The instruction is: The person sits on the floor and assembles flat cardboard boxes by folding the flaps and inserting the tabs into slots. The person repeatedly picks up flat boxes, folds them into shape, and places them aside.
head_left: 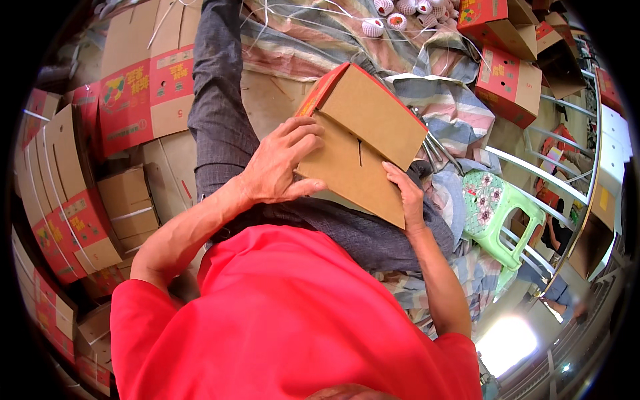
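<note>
Where the cardboard box [370,127] is: at one o'clock of the view, between the two hands.
Left hand [283,160]: spread, its thumb apart from the fingers, touching the box at its nine o'clock side.
Right hand [408,197]: fingers on the box toward four o'clock; thumb is hidden, so one cannot tell if it pinches.
Green stool [492,217]: at three o'clock, past the right hand.

White glare [508,345] blazes lower right amid fisheye distortion.
</note>
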`<act>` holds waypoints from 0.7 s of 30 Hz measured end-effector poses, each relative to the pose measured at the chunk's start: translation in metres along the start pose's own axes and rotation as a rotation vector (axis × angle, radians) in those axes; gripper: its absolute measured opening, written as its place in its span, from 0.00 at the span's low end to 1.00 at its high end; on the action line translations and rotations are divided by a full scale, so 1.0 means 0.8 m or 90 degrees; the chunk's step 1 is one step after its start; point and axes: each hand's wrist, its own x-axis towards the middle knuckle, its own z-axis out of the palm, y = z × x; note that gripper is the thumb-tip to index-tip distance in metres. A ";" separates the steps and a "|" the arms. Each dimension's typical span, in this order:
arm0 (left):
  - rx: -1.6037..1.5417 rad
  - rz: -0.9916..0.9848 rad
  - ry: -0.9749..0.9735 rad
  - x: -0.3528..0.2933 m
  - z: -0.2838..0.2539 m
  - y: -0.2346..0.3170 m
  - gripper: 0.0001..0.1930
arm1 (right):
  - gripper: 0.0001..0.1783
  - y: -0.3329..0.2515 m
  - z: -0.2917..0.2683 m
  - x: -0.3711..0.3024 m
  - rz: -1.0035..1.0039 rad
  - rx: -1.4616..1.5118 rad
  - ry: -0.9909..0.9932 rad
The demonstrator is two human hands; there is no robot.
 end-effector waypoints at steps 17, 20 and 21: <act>-0.027 0.037 -0.052 0.069 -0.025 -0.048 0.30 | 0.12 -0.008 -0.004 0.033 -0.020 -0.138 0.004; -0.030 0.002 -0.045 0.064 -0.023 -0.047 0.31 | 0.10 -0.054 -0.037 0.044 -0.050 -0.352 -0.018; -0.027 -0.014 -0.074 0.068 -0.020 -0.043 0.31 | 0.10 -0.043 -0.035 0.026 0.033 -0.178 0.028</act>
